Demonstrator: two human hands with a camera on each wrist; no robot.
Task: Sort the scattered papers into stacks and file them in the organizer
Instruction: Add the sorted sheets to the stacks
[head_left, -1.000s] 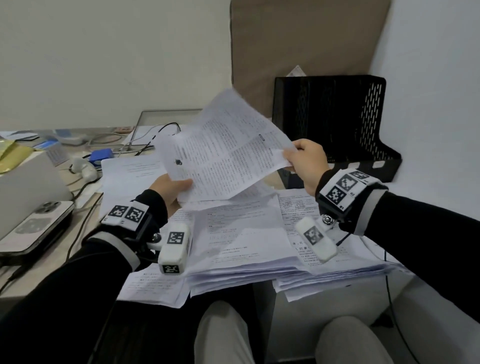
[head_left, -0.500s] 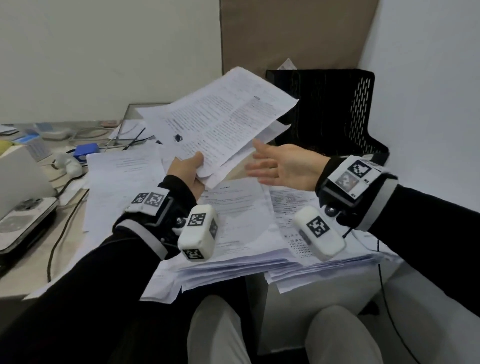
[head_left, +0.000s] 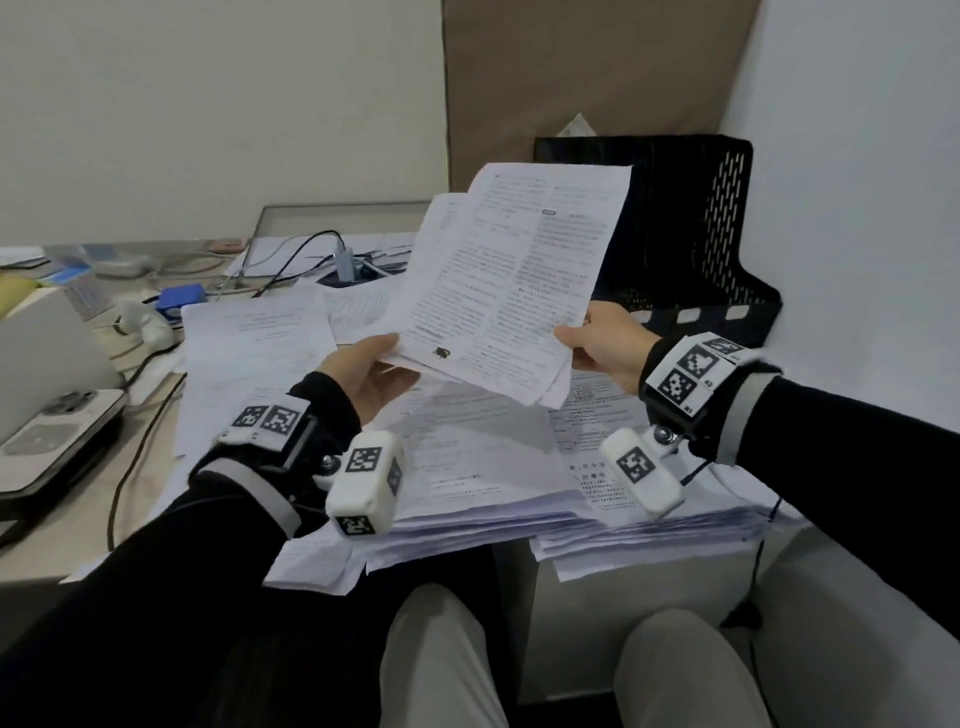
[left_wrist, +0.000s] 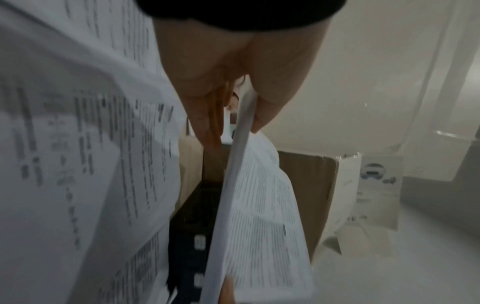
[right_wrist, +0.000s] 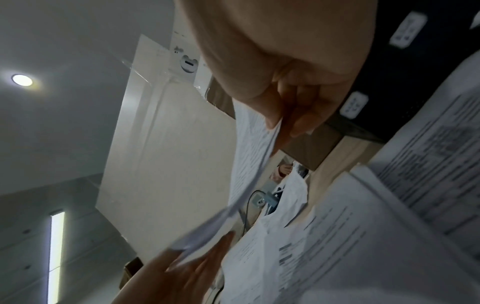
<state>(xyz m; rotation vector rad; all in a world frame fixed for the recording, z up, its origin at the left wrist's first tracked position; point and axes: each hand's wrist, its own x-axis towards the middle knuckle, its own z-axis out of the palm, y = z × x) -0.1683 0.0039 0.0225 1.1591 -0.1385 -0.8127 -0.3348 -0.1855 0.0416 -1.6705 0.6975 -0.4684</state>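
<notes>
Desk: both hands pinch sheets; wrist cams show thumbs.

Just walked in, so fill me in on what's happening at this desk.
A person is sorting printed papers. Both hands hold a small sheaf of sheets up over the desk: the left hand grips its lower left corner, the right hand pinches its lower right edge. Below them two paper stacks lie side by side on the desk. The black mesh organizer stands behind, to the right.

I hold some papers up over two piles on my desk; the organizer stands behind.
</notes>
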